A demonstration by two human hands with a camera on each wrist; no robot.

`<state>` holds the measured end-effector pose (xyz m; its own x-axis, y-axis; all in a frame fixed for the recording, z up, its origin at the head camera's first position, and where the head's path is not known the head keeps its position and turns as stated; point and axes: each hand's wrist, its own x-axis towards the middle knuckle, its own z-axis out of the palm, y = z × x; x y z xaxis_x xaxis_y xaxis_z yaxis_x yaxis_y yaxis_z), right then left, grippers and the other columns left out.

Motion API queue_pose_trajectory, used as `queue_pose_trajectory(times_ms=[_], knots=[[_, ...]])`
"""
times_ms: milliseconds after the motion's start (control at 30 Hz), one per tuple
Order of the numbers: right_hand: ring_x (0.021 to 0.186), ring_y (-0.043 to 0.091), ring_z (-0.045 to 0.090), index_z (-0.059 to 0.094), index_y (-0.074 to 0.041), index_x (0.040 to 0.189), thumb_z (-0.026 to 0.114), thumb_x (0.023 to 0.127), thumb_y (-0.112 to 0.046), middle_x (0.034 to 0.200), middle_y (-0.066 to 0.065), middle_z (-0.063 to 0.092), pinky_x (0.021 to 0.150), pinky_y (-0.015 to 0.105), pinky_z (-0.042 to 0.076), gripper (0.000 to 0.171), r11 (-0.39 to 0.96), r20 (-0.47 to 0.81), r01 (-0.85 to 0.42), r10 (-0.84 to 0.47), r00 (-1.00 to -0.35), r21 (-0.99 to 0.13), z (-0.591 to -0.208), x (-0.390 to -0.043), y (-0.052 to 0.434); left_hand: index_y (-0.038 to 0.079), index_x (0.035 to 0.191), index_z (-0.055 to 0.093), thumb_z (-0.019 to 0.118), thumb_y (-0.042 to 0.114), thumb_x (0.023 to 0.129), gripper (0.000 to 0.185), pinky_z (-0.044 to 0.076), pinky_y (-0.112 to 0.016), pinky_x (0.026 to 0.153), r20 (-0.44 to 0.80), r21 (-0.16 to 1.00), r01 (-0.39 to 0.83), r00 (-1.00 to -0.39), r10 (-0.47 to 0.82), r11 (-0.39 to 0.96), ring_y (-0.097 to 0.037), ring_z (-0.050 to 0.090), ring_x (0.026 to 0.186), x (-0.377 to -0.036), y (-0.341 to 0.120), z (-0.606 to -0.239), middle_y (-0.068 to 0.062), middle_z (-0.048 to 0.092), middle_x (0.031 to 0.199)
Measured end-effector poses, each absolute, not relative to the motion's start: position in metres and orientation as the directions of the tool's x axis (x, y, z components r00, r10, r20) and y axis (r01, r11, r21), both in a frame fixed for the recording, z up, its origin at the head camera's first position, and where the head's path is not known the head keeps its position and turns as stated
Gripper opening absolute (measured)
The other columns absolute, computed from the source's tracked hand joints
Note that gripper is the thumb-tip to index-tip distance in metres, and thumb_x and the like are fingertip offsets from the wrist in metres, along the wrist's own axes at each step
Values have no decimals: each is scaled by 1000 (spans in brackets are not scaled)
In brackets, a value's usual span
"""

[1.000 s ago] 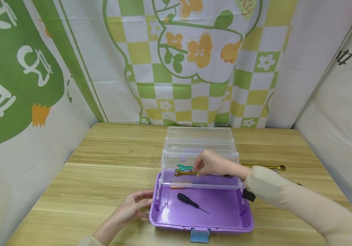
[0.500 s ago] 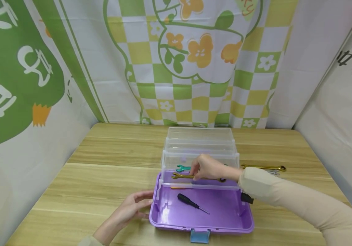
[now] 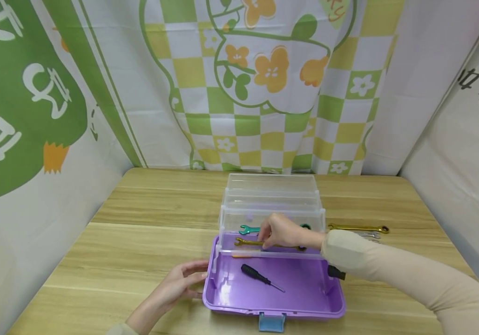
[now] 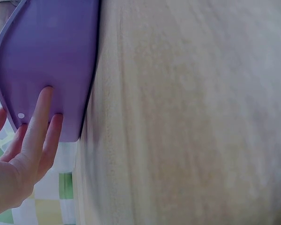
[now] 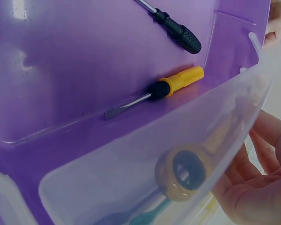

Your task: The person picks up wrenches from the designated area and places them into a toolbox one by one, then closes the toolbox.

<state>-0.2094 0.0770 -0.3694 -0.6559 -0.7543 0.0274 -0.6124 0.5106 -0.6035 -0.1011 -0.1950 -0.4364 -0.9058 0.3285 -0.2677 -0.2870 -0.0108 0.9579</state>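
The right hand (image 3: pixel 283 231) pinches a gold wrench (image 3: pixel 246 242) behind the clear tray (image 5: pixel 93 183)'s wall. The left hand (image 3: pixel 178 281), fingers spread, touches the purple box (image 3: pixel 302 286) holding a black screwdriver (image 3: pixel 257 274).

Gold ring-ended wrench (image 3: pixel 246 242) between fingers (image 3: pixel 265 231)

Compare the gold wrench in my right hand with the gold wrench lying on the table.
The held wrench is pinched in your right hand; the table wrench is untouched by either hand. The held wrench shows through the wall of the clear tray; the table wrench lies on the wooden table. Both are gold, with an open end and a ring end.
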Motion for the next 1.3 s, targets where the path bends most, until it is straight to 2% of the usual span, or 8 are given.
queue_pose_trajectory(times_ms=[567,967,1300], knots=[[66,5,57,70,-5,78,72,68,-4,74,1,67,58,13,49,10,571,1,-579,-711,-703,-581,-373,-209,77,-13,128,31,55,13,85,55,52,-46,78,-262,959,-283,-907,330,-18,-28,53,102,-101,-195,-438,-29,35,130],[68,8,58,70,-5,80,72,70,-5,76,2,67,60,14,50,11,605,-17,-596,-709,-705,-528,-369,-207,75,-13,128,30,55,12,85,55,52,-46,79,-262,958,-285,-907,329,-23,-29,53,102,-101,-195,-437,-29,33,132],[71,10,60,70,-5,82,71,71,-6,77,1,67,63,16,51,11,595,-7,-640,-735,-678,-486,-369,-208,76,-12,129,30,55,13,86,55,52,-46,79,-262,958,-285,-908,328,-25,-31,53,102,-101,-195,-438,-29,33,132]])
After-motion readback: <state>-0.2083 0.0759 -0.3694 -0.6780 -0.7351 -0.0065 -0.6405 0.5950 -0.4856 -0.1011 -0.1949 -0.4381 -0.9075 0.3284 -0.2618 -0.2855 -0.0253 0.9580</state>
